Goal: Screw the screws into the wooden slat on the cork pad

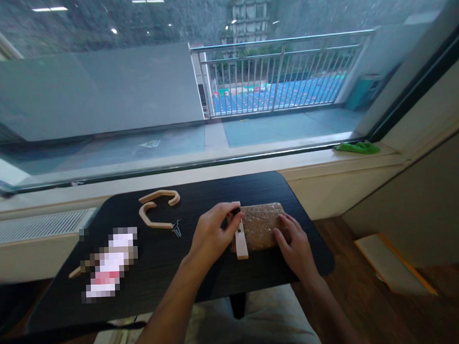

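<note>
A brown, speckled block [262,226], cork-like and glossy as if in clear wrap, lies on the black table. Across its left end runs a pale wooden strip [241,247] with dark marks on it. My left hand [212,230] is closed at the strip's upper part, index finger and thumb pinching it around a small dark patch that I cannot make out. My right hand [297,242] holds the block's right end, thumb on top and fingers curled over the edge.
On the black table [161,269] lie two curved wooden hooks [159,196], several small screws [176,228] and a blurred white-and-pink item [110,266]. Behind are a windowsill with a green cloth [358,147] and a radiator [39,234]. A board [394,264] lies at right on the floor.
</note>
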### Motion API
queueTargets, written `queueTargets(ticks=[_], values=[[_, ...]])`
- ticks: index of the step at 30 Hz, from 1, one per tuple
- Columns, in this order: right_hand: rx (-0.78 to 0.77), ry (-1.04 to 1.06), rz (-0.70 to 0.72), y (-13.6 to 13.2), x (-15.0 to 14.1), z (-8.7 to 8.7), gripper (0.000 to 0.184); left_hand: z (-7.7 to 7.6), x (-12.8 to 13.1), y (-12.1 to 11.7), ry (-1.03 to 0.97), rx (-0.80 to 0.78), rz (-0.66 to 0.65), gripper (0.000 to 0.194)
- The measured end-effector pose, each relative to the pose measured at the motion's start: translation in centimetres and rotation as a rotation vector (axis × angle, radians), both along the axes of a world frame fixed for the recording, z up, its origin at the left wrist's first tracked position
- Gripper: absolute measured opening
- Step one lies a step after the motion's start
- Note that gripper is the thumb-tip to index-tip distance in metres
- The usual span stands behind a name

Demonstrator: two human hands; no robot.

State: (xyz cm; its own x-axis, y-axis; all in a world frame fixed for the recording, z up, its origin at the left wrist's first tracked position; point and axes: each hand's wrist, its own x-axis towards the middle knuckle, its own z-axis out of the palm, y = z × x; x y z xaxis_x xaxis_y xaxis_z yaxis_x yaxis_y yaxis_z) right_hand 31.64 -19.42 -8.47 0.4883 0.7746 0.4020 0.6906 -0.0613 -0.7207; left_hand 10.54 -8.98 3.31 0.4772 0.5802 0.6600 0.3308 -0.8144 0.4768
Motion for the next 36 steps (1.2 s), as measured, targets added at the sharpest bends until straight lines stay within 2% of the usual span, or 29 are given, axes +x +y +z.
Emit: queueTargets(ticks=[9, 20, 36], values=[[0.011, -0.029, 0.008, -0.05, -0.07, 0.05, 0.046, -0.26, 0.16, 0.44, -0.072, 0.073, -0.047, 0.018], [0.001, -0.015, -0.001, -0.09, -0.05, 0.13, 0.048, -0.40, 0.23, 0.37, -0.053, 0.016, -0.026, 0.019], [0.006, 0.020, 0.008, -0.03, -0.01, 0.10, 0.048, -0.16, 0.20, 0.19, -0.062, -0.023, -0.070, 0.016]])
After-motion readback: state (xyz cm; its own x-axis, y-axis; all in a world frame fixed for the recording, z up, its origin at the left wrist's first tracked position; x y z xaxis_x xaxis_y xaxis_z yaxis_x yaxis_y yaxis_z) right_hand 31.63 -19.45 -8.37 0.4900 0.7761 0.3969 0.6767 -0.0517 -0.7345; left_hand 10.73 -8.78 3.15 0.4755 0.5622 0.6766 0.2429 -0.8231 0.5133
